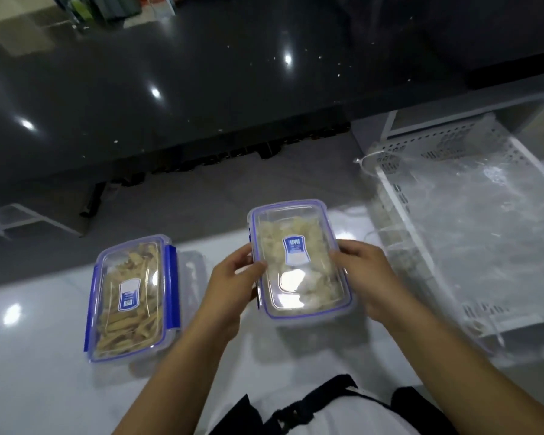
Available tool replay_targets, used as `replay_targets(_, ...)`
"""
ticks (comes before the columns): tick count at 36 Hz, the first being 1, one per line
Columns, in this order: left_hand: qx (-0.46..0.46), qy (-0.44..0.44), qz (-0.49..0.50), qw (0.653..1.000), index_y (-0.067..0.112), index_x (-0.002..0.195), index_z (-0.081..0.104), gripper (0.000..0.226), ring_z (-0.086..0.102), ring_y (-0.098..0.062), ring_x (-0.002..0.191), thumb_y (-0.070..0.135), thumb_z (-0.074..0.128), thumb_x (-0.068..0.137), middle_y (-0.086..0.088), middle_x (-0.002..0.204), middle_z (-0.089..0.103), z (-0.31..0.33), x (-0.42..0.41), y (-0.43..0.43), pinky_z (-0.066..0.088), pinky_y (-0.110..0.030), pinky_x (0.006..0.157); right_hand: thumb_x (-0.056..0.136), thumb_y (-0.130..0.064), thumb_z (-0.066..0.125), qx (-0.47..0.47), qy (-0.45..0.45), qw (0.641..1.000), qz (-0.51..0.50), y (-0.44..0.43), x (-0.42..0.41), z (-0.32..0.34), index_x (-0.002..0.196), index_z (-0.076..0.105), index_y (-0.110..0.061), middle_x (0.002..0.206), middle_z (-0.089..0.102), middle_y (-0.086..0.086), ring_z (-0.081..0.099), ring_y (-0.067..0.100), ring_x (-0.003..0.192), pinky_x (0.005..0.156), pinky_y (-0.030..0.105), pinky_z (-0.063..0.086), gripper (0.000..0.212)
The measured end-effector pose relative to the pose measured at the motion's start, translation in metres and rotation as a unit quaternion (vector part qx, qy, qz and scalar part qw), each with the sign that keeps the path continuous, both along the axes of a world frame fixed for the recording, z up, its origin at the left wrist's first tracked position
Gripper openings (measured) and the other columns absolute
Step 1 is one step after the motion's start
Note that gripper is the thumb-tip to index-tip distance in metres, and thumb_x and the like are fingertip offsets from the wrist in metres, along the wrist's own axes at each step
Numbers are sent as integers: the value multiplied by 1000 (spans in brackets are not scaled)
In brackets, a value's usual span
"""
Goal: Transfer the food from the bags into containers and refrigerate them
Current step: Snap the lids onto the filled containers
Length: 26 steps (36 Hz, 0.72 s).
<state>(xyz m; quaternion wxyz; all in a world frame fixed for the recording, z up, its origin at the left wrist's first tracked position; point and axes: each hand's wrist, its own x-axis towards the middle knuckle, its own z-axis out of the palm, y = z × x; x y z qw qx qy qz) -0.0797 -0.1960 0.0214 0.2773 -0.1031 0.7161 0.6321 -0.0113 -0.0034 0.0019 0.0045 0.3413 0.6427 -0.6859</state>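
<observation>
Pale food fills the lidded container gripped between left hand and right hand; another holds tan strips

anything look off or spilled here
Nothing spilled. The left clear blue-trimmed container of tan strips has its right-side blue latch flipped outward, apparently unclipped. The right clear container of pale pieces sits between both hands.

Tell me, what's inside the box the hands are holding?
Through the clear lid of the held box you can see pale, chunky food pieces. A blue-and-white label covers some, glare hides more, and the left hand and right hand cover its sides.
</observation>
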Motion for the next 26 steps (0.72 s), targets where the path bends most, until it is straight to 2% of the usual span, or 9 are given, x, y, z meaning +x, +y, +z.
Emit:
replay_targets(1, -4, -7, 3, 1000, 28, 117, 70, 36, 74, -5, 78, 2, 58, 96, 6, 97, 76, -4, -2, 2, 56, -20, 58, 86, 2, 59, -10, -4, 1000, -2, -2, -3, -2, 88, 75, -2, 95, 71, 29, 69, 32, 79, 84, 63, 55, 16)
replay_targets(4, 2, -17, -7, 1000, 25, 117, 70, 39, 73, -3, 73, -3, 54, 95, 11, 83, 76, -17, -6, -1, 54, -18, 54, 86, 2, 64, -17, 5, 1000, -10, -4, -4, -8, 83, 80, -18, 95, 75, 19, 74, 36, 84, 76, 50, 62, 26)
replay_targets(6, 4, -37, -15, 999, 26, 118, 69, 38, 75, -7, 80, 0, 57, 95, 7, 94, 78, -22, -4, -9, 55, -20, 57, 87, 1, 65, -30, -3, 1000, -7, -2, 3, -13, 89, 79, -18, 98, 75, 19, 74, 35, 84, 73, 45, 63, 24)
replay_targets(11, 24, -40, -11, 999, 27, 128, 65, 38, 74, -15, 98, 7, 60, 96, 3, 109, 76, -38, 1, -17, 57, -29, 73, 88, -2, 69, 5, -7, 1000, -21, -3, 7, -25, 98, 73, -28, 97, 70, 10, 70, 36, 95, 87, 52, 58, 28)
replay_targets(14, 26, -32, -5, 999, 29, 134, 58, 45, 74, -14, 97, 9, 64, 94, 2, 113, 75, -41, 0, -21, 57, -25, 69, 84, -13, 76, 16, -31, 999, -40, -3, 7, -31, 122, 63, -34, 108, 66, 1, 69, 23, 96, 75, 39, 59, 45)
replay_targets(16, 15, -46, -2, 999, 35, 139, 51, 54, 73, -11, 98, 17, 71, 92, 3, 123, 70, -42, -2, -25, 57, -27, 69, 82, -21, 80, -6, -49, 998, -45, 0, 8, -34, 129, 60, -36, 115, 63, -2, 68, 17, 97, 66, 31, 54, 54)
replay_targets(20, 16, -74, -11, 997, 36, 141, 48, 60, 74, -5, 81, 22, 75, 89, 4, 113, 72, -45, -6, -29, 58, -25, 57, 77, -26, 84, -90, -86, 992, -26, 7, 10, -35, 136, 55, -35, 119, 69, 8, 72, 21, 80, 62, 31, 53, 66)
replay_targets(23, 13, -85, -21, 996, 37, 140, 46, 59, 72, -13, 96, 24, 74, 90, 8, 102, 77, -47, -8, -29, 59, -33, 62, 76, -22, 86, -84, -96, 992, -18, 13, 9, -31, 140, 51, -30, 124, 67, 11, 73, 27, 91, 66, 36, 58, 73)
replay_targets(26, 14, -87, -20, 996, 34, 141, 46, 61, 72, -23, 102, 23, 76, 88, 0, 111, 75, -47, -9, -29, 61, -40, 71, 79, -14, 82, -28, -73, 997, -18, 9, 9, -24, 129, 59, -19, 102, 75, 6, 75, 23, 82, 62, 35, 60, 55)
